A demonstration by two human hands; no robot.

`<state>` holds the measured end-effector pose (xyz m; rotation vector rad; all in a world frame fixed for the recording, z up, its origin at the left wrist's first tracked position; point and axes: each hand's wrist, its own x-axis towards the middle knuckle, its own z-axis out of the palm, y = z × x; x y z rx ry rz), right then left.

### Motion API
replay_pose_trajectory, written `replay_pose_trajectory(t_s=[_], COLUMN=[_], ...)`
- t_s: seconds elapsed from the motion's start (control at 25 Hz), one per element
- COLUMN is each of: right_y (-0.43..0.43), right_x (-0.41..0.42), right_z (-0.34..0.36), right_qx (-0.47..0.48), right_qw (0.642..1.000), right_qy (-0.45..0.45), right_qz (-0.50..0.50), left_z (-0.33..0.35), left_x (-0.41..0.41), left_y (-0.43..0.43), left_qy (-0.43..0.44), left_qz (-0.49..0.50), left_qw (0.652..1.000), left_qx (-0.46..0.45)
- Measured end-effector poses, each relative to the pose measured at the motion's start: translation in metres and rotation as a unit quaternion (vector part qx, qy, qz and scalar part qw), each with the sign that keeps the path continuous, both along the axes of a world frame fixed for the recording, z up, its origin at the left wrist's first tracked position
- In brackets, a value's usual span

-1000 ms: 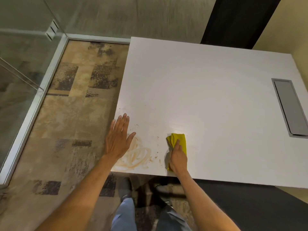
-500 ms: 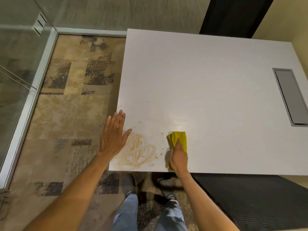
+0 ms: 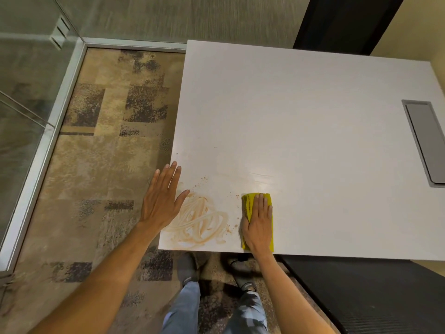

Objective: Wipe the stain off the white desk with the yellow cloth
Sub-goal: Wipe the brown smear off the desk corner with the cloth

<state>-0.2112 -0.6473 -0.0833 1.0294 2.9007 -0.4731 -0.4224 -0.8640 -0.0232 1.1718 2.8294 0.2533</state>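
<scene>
A brown swirled stain (image 3: 199,222) lies on the near left corner of the white desk (image 3: 301,121), with small specks scattered around it. The folded yellow cloth (image 3: 249,203) lies flat on the desk just right of the stain, at the near edge. My right hand (image 3: 258,221) presses flat on top of the cloth, fingers pointing away from me. My left hand (image 3: 162,198) rests flat and spread at the desk's left edge, its thumb touching the stain's upper left side, holding nothing.
A grey recessed cable hatch (image 3: 426,141) sits in the desk at the far right. Patterned carpet (image 3: 108,153) and a glass partition with a metal frame (image 3: 41,150) lie to the left. A black mat (image 3: 361,292) is on the floor under the desk's near edge.
My right hand has flattened onto the cloth, which now lies spread wider under the palm. The left hand stays beside the stain. The view has shifted slightly.
</scene>
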Motion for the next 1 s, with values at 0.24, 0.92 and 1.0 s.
replay_pose_trajectory(t_s=[0.24, 0.92, 1.0], right_y=[-0.006, -0.044, -0.049], right_x=[-0.002, -0.026, -0.03], right_z=[-0.01, -0.01, -0.014], right_qx=[-0.034, -0.08, -0.077], right_qw=[0.998, 0.991, 0.992], right_qy=[0.029, 0.091, 0.086], right_qz=[-0.045, -0.06, -0.057], left_z=[-0.004, -0.007, -0.007], left_x=[-0.002, -0.011, -0.013], left_y=[-0.008, -0.012, -0.014], left_qy=[-0.011, -0.02, -0.019], left_qz=[0.007, -0.003, 0.001], left_qw=[1.0, 1.0, 1.0], left_qx=[0.001, 0.015, 0.013])
